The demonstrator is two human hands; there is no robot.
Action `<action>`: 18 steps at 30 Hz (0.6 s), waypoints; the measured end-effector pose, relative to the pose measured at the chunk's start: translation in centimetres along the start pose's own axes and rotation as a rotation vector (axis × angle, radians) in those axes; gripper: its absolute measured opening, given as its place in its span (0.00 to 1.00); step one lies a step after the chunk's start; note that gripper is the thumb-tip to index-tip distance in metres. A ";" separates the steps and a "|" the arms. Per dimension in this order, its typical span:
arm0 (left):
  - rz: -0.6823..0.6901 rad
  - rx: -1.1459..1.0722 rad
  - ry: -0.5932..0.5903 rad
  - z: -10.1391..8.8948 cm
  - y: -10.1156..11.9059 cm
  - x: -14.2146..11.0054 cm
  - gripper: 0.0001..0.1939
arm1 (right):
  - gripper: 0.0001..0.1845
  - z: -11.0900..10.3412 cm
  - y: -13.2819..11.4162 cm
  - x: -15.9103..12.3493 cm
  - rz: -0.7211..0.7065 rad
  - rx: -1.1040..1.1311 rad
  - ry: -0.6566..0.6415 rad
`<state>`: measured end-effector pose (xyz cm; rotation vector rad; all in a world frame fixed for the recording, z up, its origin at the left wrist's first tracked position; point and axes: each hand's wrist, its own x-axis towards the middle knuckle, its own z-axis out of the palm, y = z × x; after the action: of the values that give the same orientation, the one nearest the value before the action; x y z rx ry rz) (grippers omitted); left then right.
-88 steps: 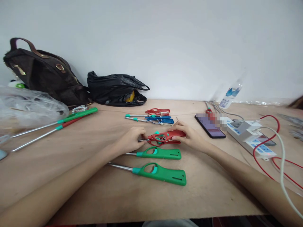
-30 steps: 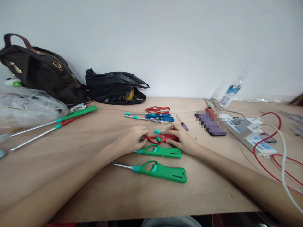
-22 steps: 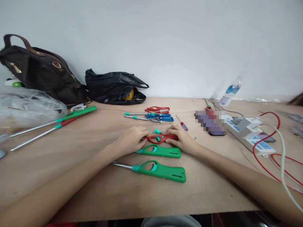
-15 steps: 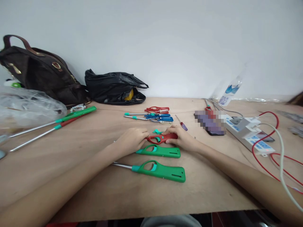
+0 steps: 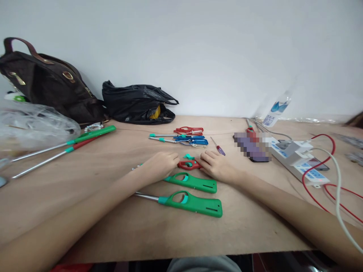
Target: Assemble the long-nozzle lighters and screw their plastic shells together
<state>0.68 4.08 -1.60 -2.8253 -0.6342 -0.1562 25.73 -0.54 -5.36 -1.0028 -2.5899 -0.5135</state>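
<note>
A red long-nosed lighter (image 5: 189,164) lies on the wooden table (image 5: 113,211) between both my hands. My left hand (image 5: 161,166) is curled over its metal-tube end, fingers closed on it. My right hand (image 5: 216,166) covers the rear of its red handle, fingers pressed down on it. Only the red trigger loop shows between them. A small teal part (image 5: 188,156) lies just behind the lighter. Two green lighters (image 5: 193,182) (image 5: 193,204) lie just in front of my hands.
Blue and red lighter parts (image 5: 189,136) and a small screwdriver (image 5: 219,147) lie behind. Long green and red lighters (image 5: 70,145) sit left, by a clear plastic bag (image 5: 34,126), brown handbag (image 5: 51,85) and black bag (image 5: 138,104). A phone (image 5: 251,147), power strip (image 5: 297,160), red cable (image 5: 329,189) and bottle (image 5: 275,111) stand right.
My right hand slid left along the red handle, so it now hides most of it. The near green lighter's tube end has turned a little. My left hand stayed at the tube end.
</note>
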 end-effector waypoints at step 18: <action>0.062 0.065 0.032 0.4 -0.6 -0.2 0.09 | 0.14 -0.1 0.0 0.4 -0.014 -0.065 0.039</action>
<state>0.26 4.64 -1.85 -2.7708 -0.5347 -0.1663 25.44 -0.31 -5.14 -0.9866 -2.5623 -0.6183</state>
